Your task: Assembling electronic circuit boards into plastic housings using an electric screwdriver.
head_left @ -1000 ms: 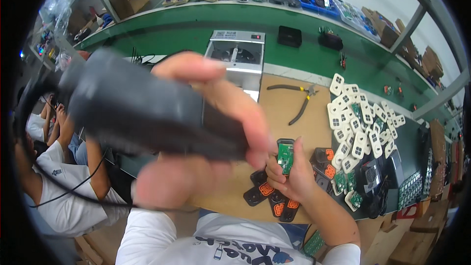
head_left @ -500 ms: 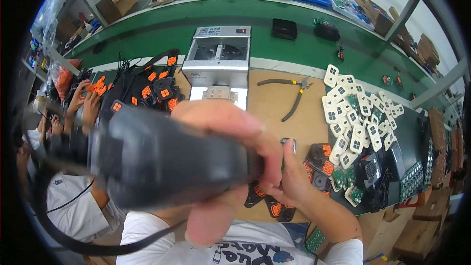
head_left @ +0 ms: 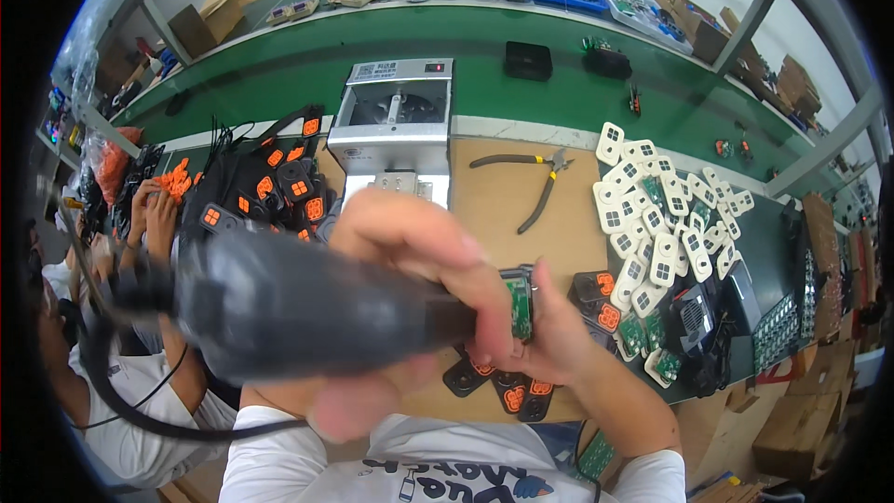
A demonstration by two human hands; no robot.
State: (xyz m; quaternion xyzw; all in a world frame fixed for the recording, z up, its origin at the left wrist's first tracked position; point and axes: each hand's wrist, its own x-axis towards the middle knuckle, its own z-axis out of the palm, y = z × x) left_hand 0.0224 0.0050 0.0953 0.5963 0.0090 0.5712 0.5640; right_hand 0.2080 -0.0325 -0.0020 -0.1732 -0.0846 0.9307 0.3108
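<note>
My left hand (head_left: 424, 237) wraps around a black electric screwdriver (head_left: 307, 307) that looms large and blurred close to the camera. A cable trails from its rear end. The narrow front of the screwdriver points toward a green circuit board (head_left: 521, 305) in a small dark housing; its tip is hidden behind my left fingers. My right hand (head_left: 556, 340) grips that housing, thumb along its right side. Just below lie several dark housings with orange button pads (head_left: 514, 398). Behind my hands stands a silver screw feeder (head_left: 391, 121).
Yellow-and-black cutters (head_left: 535, 182) lie on the brown board. To the right is a pile of cream button covers (head_left: 643, 214). Dark housings with orange pads (head_left: 298, 182) are heaped to the left, where another person's hands (head_left: 154, 210) hold orange parts (head_left: 174, 182).
The view has shifted slightly, so the bench appears further left. More of the green circuit board shows beside my left fingers. Both hands keep their hold.
</note>
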